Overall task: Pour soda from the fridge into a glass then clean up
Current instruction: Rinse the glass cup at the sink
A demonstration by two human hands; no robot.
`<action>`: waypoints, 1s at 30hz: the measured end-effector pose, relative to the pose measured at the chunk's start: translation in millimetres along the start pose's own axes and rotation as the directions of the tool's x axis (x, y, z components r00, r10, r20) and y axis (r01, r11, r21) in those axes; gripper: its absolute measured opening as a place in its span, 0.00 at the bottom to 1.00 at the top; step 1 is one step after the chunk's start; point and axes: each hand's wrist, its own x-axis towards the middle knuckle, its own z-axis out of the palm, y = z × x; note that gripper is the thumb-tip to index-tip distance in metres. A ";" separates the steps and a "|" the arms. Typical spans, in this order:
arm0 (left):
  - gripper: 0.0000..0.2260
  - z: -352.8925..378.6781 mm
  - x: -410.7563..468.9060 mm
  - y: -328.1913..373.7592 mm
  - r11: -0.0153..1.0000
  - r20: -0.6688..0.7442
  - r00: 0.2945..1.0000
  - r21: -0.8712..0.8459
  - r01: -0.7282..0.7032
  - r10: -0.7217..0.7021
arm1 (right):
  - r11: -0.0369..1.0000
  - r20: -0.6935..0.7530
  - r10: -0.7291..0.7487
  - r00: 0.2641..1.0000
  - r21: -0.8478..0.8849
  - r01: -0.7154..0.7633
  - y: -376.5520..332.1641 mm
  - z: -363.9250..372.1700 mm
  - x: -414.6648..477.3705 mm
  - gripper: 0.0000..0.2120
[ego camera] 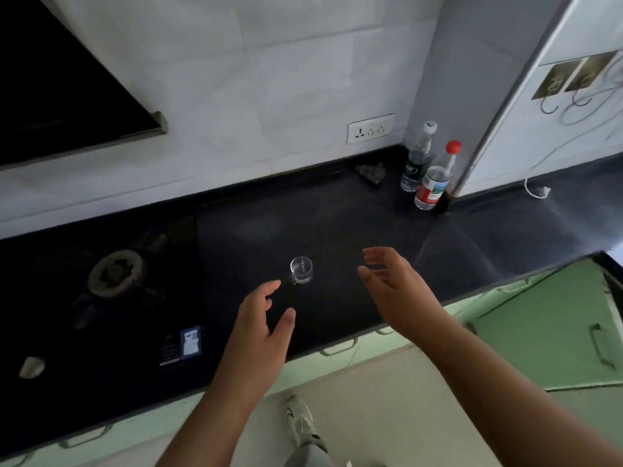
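Dim kitchen: white tiled wall (pixel 269 79), black countertop (pixel 337 214), green cabinets (pixel 539 332).

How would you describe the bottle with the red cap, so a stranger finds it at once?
Follow the black countertop to its back corner, where two clear plastic bottles stand. The nearer clear plastic bottle is it: a red cap and red label, while its neighbour has a white cap.

I see both forearms bare, no sleeves; left hand (pixel 259 318) and right hand (pixel 394 284) ungloved. Pale sneaker (pixel 300 423) and grey trouser leg (pixel 308 455) at 6 o'clock.
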 end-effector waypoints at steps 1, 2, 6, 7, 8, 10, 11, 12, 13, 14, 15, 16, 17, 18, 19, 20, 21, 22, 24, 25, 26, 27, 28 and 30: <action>0.20 -2.9 11.0 -3.8 1.000 0.006 1.000 0.005 0.001 -0.001 | 1.000 0.011 -0.003 1.000 -0.005 0.003 -3.3 6.4 11.8 0.20; 0.20 -5.9 23.0 -7.6 1.000 0.010 1.000 0.012 0.002 -0.002 | 1.000 0.022 -0.006 1.000 -0.012 0.007 -5.6 13.0 23.5 0.21; 0.21 -21.0 67.1 -19.2 0.998 0.031 0.999 0.051 0.029 -0.031 | 0.999 0.063 0.017 0.998 -0.028 -0.015 -7.8 41.3 66.7 0.23; 0.21 -24.7 75.7 -21.5 0.997 0.033 0.999 0.065 0.036 -0.038 | 0.999 0.072 0.032 0.997 -0.035 -0.030 -6.8 48.2 76.8 0.23; 0.21 -27.5 83.6 -23.4 0.996 0.037 0.998 0.076 0.044 -0.047 | 0.998 0.083 0.046 0.995 -0.047 -0.042 -5.8 54.9 86.7 0.24; 0.21 -31.0 95.6 -25.4 0.994 0.034 0.997 0.087 0.067 -0.071 | 0.995 0.117 0.065 0.991 -0.089 -0.055 -2.1 67.0 105.7 0.27; 0.21 -31.9 99.8 -25.6 0.993 0.030 0.996 0.086 0.079 -0.082 | 0.992 0.136 0.070 0.988 -0.111 -0.055 0.8 72.2 114.9 0.28; 0.21 -32.2 103.2 -25.8 0.992 0.026 0.995 0.085 0.091 -0.093 | 0.990 0.158 0.077 0.984 -0.133 -0.056 4.0 76.8 124.0 0.29; 0.21 -32.3 105.9 -26.2 0.991 0.021 0.994 0.083 0.104 -0.106 | 0.986 0.181 0.085 0.980 -0.158 -0.056 7.1 81.0 132.5 0.30; 0.21 -31.8 108.7 -26.4 0.990 0.013 0.993 0.081 0.118 -0.119 | 0.981 0.206 0.095 0.974 -0.188 -0.056 10.0 84.6 141.3 0.31; 0.21 -31.3 111.0 -26.4 0.988 0.004 0.991 0.079 0.134 -0.135 | 0.975 0.227 0.104 0.968 -0.217 -0.054 12.7 88.0 149.9 0.32; 0.21 -30.3 112.1 -26.6 0.985 -0.006 0.988 0.073 0.154 -0.154 | 0.970 0.245 0.113 0.963 -0.239 -0.053 15.4 91.9 157.6 0.33; 0.21 -29.9 112.4 -26.8 0.983 -0.018 0.985 0.063 0.171 -0.170 | 0.967 0.259 0.119 0.959 -0.250 -0.052 17.6 96.4 164.8 0.33; 0.21 -29.6 113.1 -26.8 0.982 -0.027 0.983 0.056 0.183 -0.182 | 0.967 0.271 0.126 0.954 -0.250 -0.057 19.3 101.3 171.4 0.34; 0.21 -29.3 113.9 -26.6 0.979 -0.033 0.981 0.057 0.194 -0.192 | 0.968 0.286 0.133 0.949 -0.243 -0.062 21.3 106.3 177.3 0.34; 0.21 -29.5 114.8 -26.2 0.977 -0.042 0.978 0.060 0.204 -0.202 | 0.970 0.307 0.136 0.942 -0.235 -0.063 23.1 111.8 183.0 0.34; 0.21 -29.9 115.7 -26.4 0.975 -0.053 0.977 0.063 0.212 -0.208 | 0.971 0.330 0.140 0.933 -0.230 -0.064 24.2 117.1 187.4 0.35; 0.21 -30.1 117.1 -26.7 0.974 -0.066 0.975 0.062 0.218 -0.214 | 0.971 0.352 0.147 0.925 -0.229 -0.067 24.9 121.3 191.1 0.35; 0.21 -31.1 119.8 -25.9 0.969 -0.086 0.968 0.050 0.240 -0.235 | 0.968 0.383 0.151 0.911 -0.243 -0.058 26.0 127.7 195.8 0.37; 0.21 -31.4 120.8 -25.1 0.968 -0.090 0.966 0.046 0.248 -0.244 | 0.965 0.395 0.150 0.906 -0.259 -0.047 27.0 130.9 197.0 0.37; 0.21 -31.6 121.8 -24.3 0.967 -0.092 0.964 0.045 0.253 -0.248 | 0.960 0.407 0.153 0.901 -0.277 -0.038 27.8 134.0 197.7 0.38; 0.21 -31.7 123.1 -23.5 0.966 -0.095 0.964 0.046 0.254 -0.249 | 0.956 0.418 0.156 0.895 -0.293 -0.030 28.3 136.8 198.0 0.39; 0.21 -31.6 124.2 -23.1 0.966 -0.099 0.964 0.046 0.254 -0.249 | 0.951 0.428 0.154 0.890 -0.308 -0.017 28.9 139.7 198.0 0.40; 0.21 -31.5 125.1 -22.8 0.965 -0.096 0.963 0.041 0.257 -0.252 | 0.936 0.443 0.149 0.884 -0.351 0.019 30.4 145.9 196.5 0.40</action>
